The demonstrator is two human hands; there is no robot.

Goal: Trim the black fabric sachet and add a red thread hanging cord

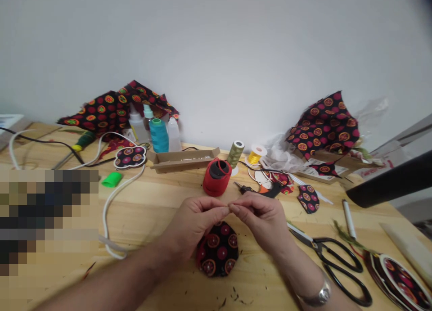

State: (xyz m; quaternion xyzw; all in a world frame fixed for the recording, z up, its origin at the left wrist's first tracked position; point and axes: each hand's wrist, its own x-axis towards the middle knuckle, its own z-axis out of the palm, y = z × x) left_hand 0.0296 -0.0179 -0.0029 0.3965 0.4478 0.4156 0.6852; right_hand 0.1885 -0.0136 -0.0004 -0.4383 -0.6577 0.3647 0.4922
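My left hand (205,216) and my right hand (258,214) meet fingertip to fingertip over the middle of the table. Both are pinched closed on something too small to make out. Just beneath them a rounded piece covered in black fabric with red and orange circles (221,252) lies on the wood, its upper edge partly hidden by my left hand. Behind my fingers stands a spool of red cord (217,178). Black-handled scissors (334,261) lie to the right of my right wrist, blades toward it.
A glue gun (266,189), an olive thread cone (235,154), a yellow spool (255,155) and an open cardboard box (184,161) stand behind. Left are a teal cone (158,135), a green lighter-like item (112,179) and a white cable (106,212). A black tube (391,180) juts in from the right.
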